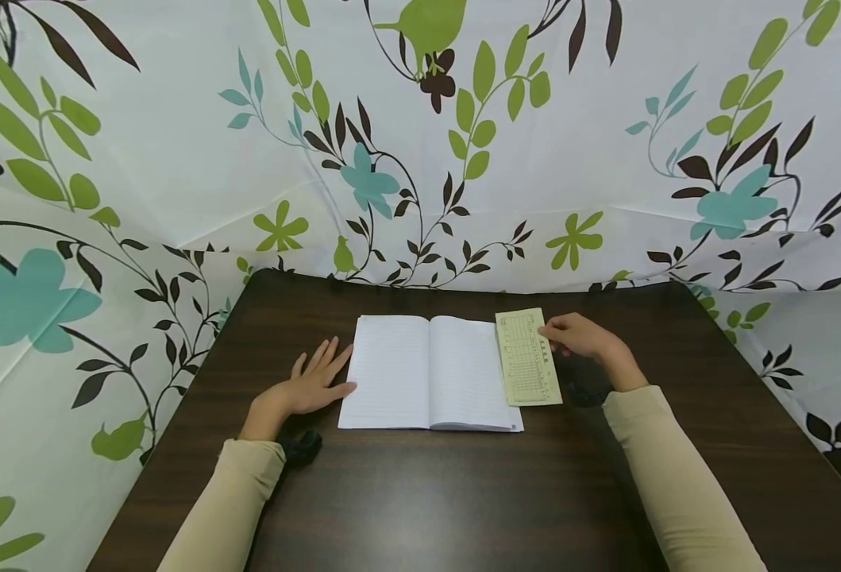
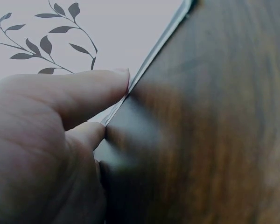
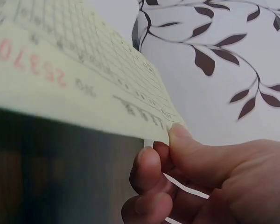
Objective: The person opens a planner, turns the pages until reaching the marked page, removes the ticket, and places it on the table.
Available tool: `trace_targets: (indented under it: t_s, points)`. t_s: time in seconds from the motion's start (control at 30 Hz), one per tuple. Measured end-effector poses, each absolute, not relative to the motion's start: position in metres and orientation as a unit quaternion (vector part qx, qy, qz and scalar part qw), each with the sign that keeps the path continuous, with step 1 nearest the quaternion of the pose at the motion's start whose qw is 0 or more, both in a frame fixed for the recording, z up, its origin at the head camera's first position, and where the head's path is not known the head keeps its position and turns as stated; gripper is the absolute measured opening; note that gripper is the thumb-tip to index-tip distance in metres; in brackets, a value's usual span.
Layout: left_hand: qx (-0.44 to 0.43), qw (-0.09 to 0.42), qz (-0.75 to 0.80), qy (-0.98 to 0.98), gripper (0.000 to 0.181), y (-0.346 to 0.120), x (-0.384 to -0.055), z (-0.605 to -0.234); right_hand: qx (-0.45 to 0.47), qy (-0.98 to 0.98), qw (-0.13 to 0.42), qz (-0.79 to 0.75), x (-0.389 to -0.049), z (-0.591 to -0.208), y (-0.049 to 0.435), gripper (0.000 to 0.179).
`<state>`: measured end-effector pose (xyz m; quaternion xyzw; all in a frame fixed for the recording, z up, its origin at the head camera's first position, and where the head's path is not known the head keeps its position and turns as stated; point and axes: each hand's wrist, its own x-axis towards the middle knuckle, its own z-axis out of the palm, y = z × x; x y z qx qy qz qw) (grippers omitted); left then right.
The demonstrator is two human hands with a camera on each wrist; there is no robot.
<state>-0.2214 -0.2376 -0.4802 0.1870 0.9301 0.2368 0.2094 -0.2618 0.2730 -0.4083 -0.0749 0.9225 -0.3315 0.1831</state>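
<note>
An open notebook point(image 1: 391, 373) with white lined pages lies on the dark wooden table. My left hand point(image 1: 313, 381) rests at its left edge with fingers spread, the thumb touching the page border. In the left wrist view that hand point(image 2: 51, 121) sits against the thin edge of the notebook. My right hand point(image 1: 583, 335) pinches a yellow printed slip point(image 1: 529, 357) by its upper right edge, over the right page. Seen from the right wrist, thumb and forefinger of the hand point(image 3: 186, 172) grip a corner of the slip point(image 3: 84, 70), which carries red digits and a printed grid.
The dark table point(image 1: 420, 500) stretches in front of and to both sides of the notebook. Behind it hangs a white cloth point(image 1: 177, 143) printed with leaves, flowers and birds. A dark device point(image 1: 302, 449) sits at the left wrist.
</note>
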Motion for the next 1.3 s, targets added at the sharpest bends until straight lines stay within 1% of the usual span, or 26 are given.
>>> trace_targets:
  t_s: [0.33,0.83,1.03,1.3]
  points:
    - [0.188,0.215,0.240,0.928,0.090,-0.236,-0.222,-0.473,-0.067,0.926,0.183,-0.322,-0.263,-0.401,0.299,0.034]
    - [0.190,0.211,0.241,0.928,0.094,-0.232,-0.226,-0.464,-0.042,0.929,0.210,-0.302,-0.265,-0.398,0.339,0.037]
    - [0.191,0.213,0.237,0.929,0.092,-0.233,-0.224,-0.467,-0.034,0.937,0.215,-0.274,-0.259,-0.407,0.340,0.035]
    - [0.188,0.213,0.242,0.928,0.096,-0.236,-0.218,-0.471,-0.034,0.942,0.213,-0.257,-0.254,-0.419,0.331,0.037]
